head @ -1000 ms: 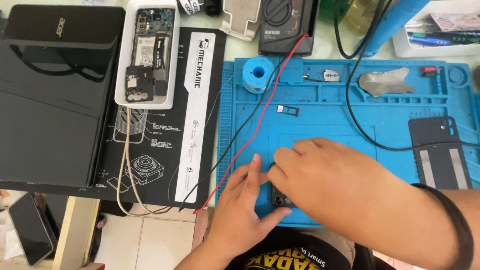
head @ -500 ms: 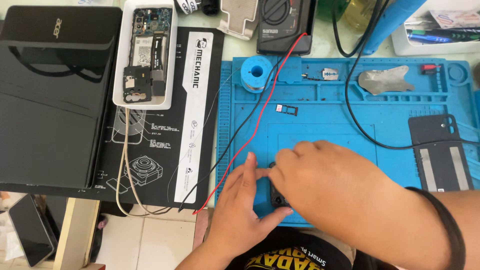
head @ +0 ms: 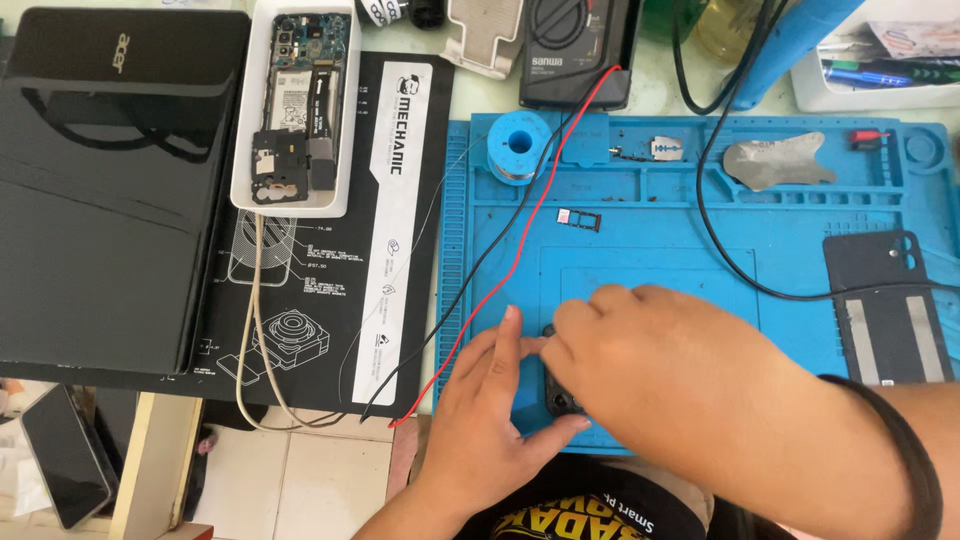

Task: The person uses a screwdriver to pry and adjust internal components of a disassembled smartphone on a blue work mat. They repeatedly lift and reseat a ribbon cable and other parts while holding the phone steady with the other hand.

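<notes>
— Head view first: where are the hands relative to the blue silicone repair mat (head: 700, 220)?

— Both sit at the mat's near edge. The left hand (head: 490, 420) comes up from below, palm down, fingers stretched out flat and thumb spread toward the right. The right hand (head: 660, 370) reaches in from the right with its forearm crossing the mat's near right corner, knuckles up, fingers curled downward.

— Holding what?

— A small dark flat device (head: 558, 398) lies on the mat's near edge, mostly hidden under the right hand. The right fingers are curled onto it; whether they truly pinch it I cannot tell. The left hand is unclenched, its fingertips pressed against the device's left side.

— And around the mat?

— A red wire (head: 520, 245) and a black wire (head: 480, 270) run diagonally across the mat's left part. A blue solder spool (head: 518, 146) stands at its far left corner, a black rectangular phone back cover (head: 885, 305) on its right side. Left of the mat lies a black printed work pad (head: 390, 200) — beyond that, a white tray with an opened phone (head: 297, 105) and a closed black laptop (head: 110, 190).
</notes>
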`<state>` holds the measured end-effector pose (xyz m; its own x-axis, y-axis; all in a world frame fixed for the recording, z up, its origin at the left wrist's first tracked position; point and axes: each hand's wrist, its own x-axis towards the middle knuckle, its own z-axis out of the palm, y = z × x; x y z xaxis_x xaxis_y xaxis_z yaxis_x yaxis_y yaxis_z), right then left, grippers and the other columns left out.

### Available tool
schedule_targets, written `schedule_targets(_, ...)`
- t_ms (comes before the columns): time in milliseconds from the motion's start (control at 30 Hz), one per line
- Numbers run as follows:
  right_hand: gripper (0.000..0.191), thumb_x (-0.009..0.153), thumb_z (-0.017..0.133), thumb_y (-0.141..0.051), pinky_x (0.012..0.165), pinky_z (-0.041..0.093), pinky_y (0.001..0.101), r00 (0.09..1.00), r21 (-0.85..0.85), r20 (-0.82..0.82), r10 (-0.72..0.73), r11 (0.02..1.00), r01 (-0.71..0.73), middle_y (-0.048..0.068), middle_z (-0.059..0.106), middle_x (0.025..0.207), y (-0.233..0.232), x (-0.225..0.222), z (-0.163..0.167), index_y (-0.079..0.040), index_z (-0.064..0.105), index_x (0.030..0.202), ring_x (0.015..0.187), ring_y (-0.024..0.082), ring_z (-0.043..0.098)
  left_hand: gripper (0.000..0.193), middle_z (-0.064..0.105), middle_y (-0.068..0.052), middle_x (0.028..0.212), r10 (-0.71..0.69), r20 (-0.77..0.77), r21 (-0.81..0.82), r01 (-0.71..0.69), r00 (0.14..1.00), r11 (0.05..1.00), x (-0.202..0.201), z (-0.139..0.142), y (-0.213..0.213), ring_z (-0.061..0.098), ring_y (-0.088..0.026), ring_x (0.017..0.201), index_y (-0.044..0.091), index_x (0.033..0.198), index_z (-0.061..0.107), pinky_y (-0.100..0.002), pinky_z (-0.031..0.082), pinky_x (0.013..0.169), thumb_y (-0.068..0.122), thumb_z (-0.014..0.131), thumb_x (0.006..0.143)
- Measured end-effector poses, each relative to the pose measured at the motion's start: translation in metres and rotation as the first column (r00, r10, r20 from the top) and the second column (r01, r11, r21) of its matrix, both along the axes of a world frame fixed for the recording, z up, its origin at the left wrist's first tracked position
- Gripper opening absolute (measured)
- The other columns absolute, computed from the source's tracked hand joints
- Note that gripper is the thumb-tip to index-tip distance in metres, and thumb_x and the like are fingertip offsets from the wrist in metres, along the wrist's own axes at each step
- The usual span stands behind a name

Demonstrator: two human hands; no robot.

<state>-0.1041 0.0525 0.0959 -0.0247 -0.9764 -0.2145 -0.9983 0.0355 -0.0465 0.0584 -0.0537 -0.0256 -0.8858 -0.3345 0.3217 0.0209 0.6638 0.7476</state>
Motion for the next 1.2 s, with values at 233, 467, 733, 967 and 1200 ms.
schedule_targets(233, 0.017, 0.073, 0.069, -0.021, 0.065, 0.054, 0.0354, 0.998, -0.063, -0.058, 0.017, 0.998, -0.021, 0.004, 0.061, 0.082, 0.001, -0.006, 0.000, -0.011, 0.068, 0.087, 0.080, 0.024, 0.065, 0.116, 0.069, -0.012, 0.130, 0.003, -0.014, -0.012, -0.003, 1.000, 1.000, -0.002, 0.000, 0.000, 0.056, -0.035, 0.129, -0.004, 0.160, 0.021, -0.044, 0.046, 0.109, 0.032, 0.092, 0.076)
schedule_targets(467, 0.015, 0.082, 0.067, -0.021, 0.067, 0.053, 0.0382, 0.997, -0.002, -0.070, 0.028, 1.000, -0.028, 0.005, 0.060, 0.084, 0.008, -0.002, -0.013, -0.011, 0.067, 0.093, 0.083, 0.025, 0.063, 0.117, 0.069, -0.013, 0.127, -0.001, -0.037, -0.014, 0.001, 0.999, 1.000, -0.002, 0.000, 0.000, 0.058, -0.034, 0.128, -0.004, 0.161, 0.021, -0.043, 0.048, 0.107, 0.031, 0.093, 0.075)
schedule_targets(733, 0.022, 0.072, 0.079, -0.029, 0.063, 0.050, 0.0366, 0.981, -0.198, 0.183, -0.059, 0.975, 0.096, 0.002, 0.062, 0.079, 0.031, -0.030, 0.002, -0.014, 0.072, 0.088, 0.076, 0.023, 0.064, 0.080, 0.071, -0.012, 0.124, 0.048, -0.109, 0.134, -0.033, 0.993, 0.990, -0.002, 0.021, -0.001, 0.066, -0.031, 0.119, -0.001, 0.144, 0.050, -0.039, 0.053, 0.101, 0.020, 0.090, 0.079)
schedule_targets(967, 0.014, 0.084, 0.084, -0.021, 0.058, 0.050, 0.0260, 0.691, -0.248, 0.677, -0.253, 0.805, 0.538, 0.000, 0.069, 0.083, 0.089, -0.055, -0.014, -0.009, 0.083, 0.092, 0.073, 0.013, 0.064, 0.028, 0.076, -0.005, 0.104, 0.033, -0.299, 0.193, 0.026, 0.954, 0.981, -0.009, 0.050, 0.006, 0.071, -0.025, 0.097, 0.007, 0.104, 0.073, -0.035, 0.056, 0.086, 0.009, 0.089, 0.080)
schedule_targets(1200, 0.011, 0.086, 0.082, -0.017, 0.059, 0.052, 0.0258, 0.588, -0.201, 0.761, -0.275, 0.762, 0.615, 0.003, 0.071, 0.083, 0.117, -0.055, -0.028, -0.007, 0.081, 0.090, 0.075, 0.014, 0.066, 0.025, 0.074, -0.005, 0.099, -0.066, -0.297, 0.179, 0.123, 0.953, 0.976, -0.021, 0.063, 0.010, 0.070, -0.023, 0.091, 0.007, 0.103, 0.075, -0.035, 0.055, 0.078, 0.007, 0.088, 0.082)
